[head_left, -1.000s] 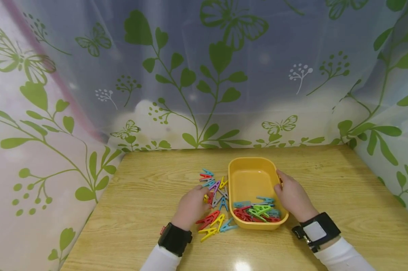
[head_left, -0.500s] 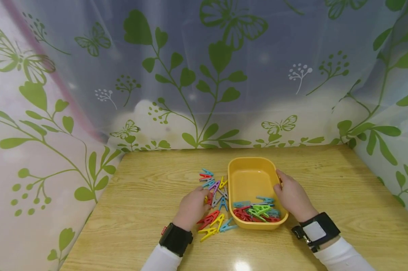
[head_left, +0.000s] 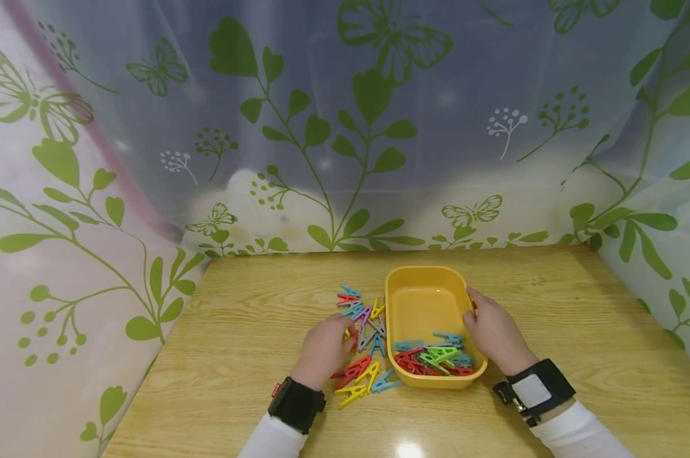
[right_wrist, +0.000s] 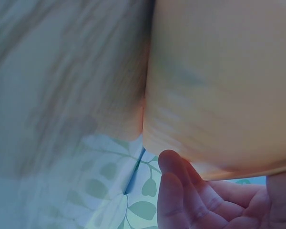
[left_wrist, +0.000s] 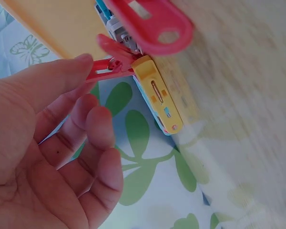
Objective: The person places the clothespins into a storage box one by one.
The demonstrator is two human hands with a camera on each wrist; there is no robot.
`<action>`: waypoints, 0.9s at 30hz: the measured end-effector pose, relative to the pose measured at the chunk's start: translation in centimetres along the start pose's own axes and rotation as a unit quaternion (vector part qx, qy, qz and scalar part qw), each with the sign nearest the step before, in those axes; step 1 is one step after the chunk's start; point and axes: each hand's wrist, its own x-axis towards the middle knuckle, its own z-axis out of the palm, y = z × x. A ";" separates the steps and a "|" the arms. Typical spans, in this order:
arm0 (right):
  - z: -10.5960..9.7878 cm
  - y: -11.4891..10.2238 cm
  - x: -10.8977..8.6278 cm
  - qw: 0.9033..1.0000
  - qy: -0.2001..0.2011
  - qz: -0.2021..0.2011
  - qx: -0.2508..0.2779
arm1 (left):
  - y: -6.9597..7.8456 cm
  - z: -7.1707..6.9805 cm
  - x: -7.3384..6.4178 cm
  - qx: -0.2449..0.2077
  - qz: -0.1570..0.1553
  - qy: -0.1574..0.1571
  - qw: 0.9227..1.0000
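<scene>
Just left of the yellow plastic tub point(head_left: 425, 308), my left hand point(head_left: 320, 351) reaches into a loose pile of clothespins. The left wrist view shows its thumb and forefinger pinching one end of a red clothespin point(left_wrist: 115, 66), while the other fingers curl loosely. Right beside that piece lies a yellow clothespin point(left_wrist: 157, 95), and a larger red clothespin point(left_wrist: 167, 36) is close to the camera. My right hand point(head_left: 499, 334) grips the tub's right side, its thumb at the rim and its fingers against the outer wall.
Inside the tub's near end lie several clothespins, among them a green clothespin point(head_left: 441, 356). Nearer my left wrist are a red clothespin point(head_left: 353, 371), a yellow clothespin point(head_left: 352, 394) and a blue clothespin point(head_left: 385, 381). A leaf-patterned curtain point(head_left: 333, 159) borders the wooden table point(head_left: 253, 318).
The fingers of my left hand have shifted slightly at the red clothespin. My right hand and the tub have stayed where they were.
</scene>
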 end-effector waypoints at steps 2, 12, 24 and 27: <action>0.0 0.0 0.0 1.000 0.000 -0.002 0.001 | 0.1 -0.1 0.1 0.002 -0.003 0.006 1.000; -0.1 -0.1 -0.1 1.000 -0.002 0.006 -0.006 | 0.7 -1.0 0.3 -0.015 -0.010 0.032 0.999; 0.1 0.1 0.0 1.000 0.000 0.003 -0.001 | 1.5 -1.5 0.3 -0.026 0.040 0.118 0.992; 0.1 0.1 -0.1 1.000 -0.001 0.002 0.000 | 2.3 -1.9 0.1 -0.029 0.067 0.143 0.987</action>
